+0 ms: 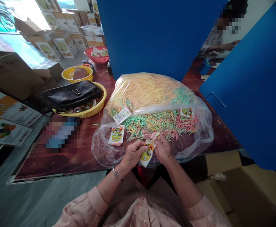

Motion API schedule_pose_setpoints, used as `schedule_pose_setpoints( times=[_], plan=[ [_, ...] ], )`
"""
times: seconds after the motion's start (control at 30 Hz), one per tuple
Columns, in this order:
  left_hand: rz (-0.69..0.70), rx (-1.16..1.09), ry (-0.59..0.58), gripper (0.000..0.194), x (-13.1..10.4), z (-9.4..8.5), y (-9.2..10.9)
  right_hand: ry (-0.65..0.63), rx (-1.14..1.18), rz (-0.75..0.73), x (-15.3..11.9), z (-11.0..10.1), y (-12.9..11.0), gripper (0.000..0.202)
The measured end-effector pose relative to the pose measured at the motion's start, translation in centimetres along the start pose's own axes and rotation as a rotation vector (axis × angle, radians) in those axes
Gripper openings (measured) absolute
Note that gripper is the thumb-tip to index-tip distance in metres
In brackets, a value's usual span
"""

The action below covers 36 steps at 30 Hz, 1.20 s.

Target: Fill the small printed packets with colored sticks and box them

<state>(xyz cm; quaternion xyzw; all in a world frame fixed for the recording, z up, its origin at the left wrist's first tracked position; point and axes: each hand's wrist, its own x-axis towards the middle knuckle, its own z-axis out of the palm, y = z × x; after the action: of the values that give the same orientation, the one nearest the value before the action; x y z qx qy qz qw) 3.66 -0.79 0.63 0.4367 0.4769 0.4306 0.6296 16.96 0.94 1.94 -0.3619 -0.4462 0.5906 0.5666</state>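
Note:
My left hand (133,153) pinches the upper edge of a small printed packet (147,155), yellow-green and white, at the table's front edge. My right hand (162,147) is closed at the packet's top right, with a few thin pale sticks between thumb and fingers. Just beyond both hands, a large clear plastic bag (199,138) lies open on the table, full of thin coloured sticks (147,91) in orange, green and pink. A stack of printed packets (117,135) rests on the bag's left part. Another packet stack (122,115) lies behind it, and one more packet (186,113) sits at the right.
Blue panels (149,34) stand behind and to the right. At left are a yellow basket (100,105) with a black bag (71,94) on it, a smaller yellow basket (65,75) and a red basket (100,59). Cartons (12,126) fill the left side. Another person (219,41) sits beyond the panels.

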Motion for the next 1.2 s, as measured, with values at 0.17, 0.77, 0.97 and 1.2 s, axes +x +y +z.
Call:
schedule_pose_setpoints(
  times=[0.17,0.77,0.97,1.2],
  plan=[
    [-0.031,-0.086,-0.019,0.020,0.2,0.2,0.3,-0.004,-0.021,-0.023,0.1,-0.4,0.4,0.032],
    [-0.083,-0.067,0.071,0.025,0.2,-0.7,0.4,0.118,-1.350,0.107,0.6,-10.2,-0.5,0.015],
    [-0.112,-0.028,0.024,0.026,0.2,0.9,0.5,0.022,-1.732,0.107,0.1,-8.5,0.1,0.017],
    [-0.065,0.076,0.005,0.025,0.6,1.6,0.7,0.287,-0.838,0.013,0.2,-7.5,-2.1,0.008]
  ],
)
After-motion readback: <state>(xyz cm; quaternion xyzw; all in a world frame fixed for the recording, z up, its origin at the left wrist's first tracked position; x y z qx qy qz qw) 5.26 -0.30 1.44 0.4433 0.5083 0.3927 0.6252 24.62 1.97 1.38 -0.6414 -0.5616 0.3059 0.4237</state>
